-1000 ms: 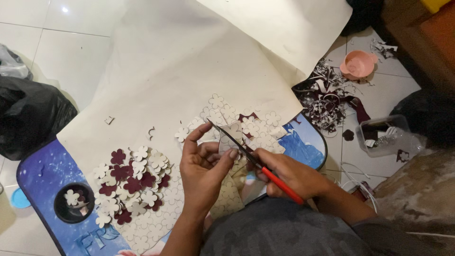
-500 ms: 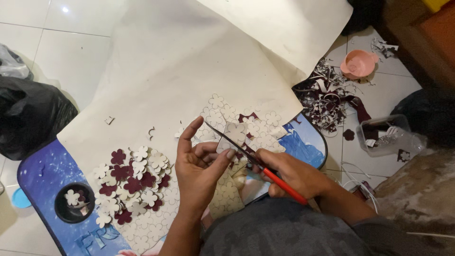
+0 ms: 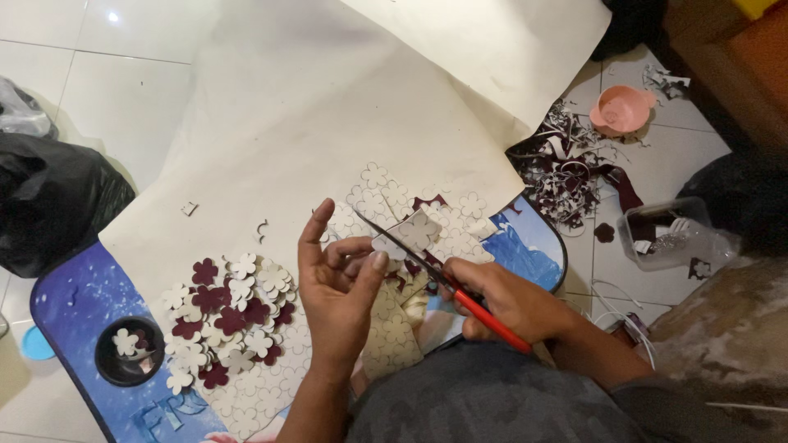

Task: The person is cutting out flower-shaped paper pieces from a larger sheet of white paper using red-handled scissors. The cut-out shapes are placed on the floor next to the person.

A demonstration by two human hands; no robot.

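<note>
— White floor tiles (image 3: 74, 90) all round, and a low blue lap table (image 3: 74, 303) set on them. What lies nearest the person?

— Closest in, on the table's near edge, a sheet of cream flower shapes (image 3: 386, 336) runs under the left wrist. Just left of it sits a loose pile of cut flowers (image 3: 226, 312), cream and dark maroon mixed, and a round black cup hole (image 3: 127, 353) in the table holds one more flower.

— And the hands?

— The left hand (image 3: 336, 279) is up, thumb and fingertips pinching a cream flower piece (image 3: 410, 234), index finger sticking up free. The right hand (image 3: 509, 299) is clenched round the red handles of the scissors (image 3: 447, 283); the dark blades point up and left, and their edge meets the flower piece.

— So the piece is in the air?

— Yes, held above the table's middle, over another spread of cream flowers (image 3: 410, 201).

— Further out?

— A big cream paper sheet (image 3: 328, 98) covers the table's far side and the floor. To the right, a heap of maroon offcuts (image 3: 566, 176), a clear plastic box (image 3: 669, 234), and beyond it a pink bowl (image 3: 620, 109). A black bag (image 3: 49, 205) slumps on the left.
</note>
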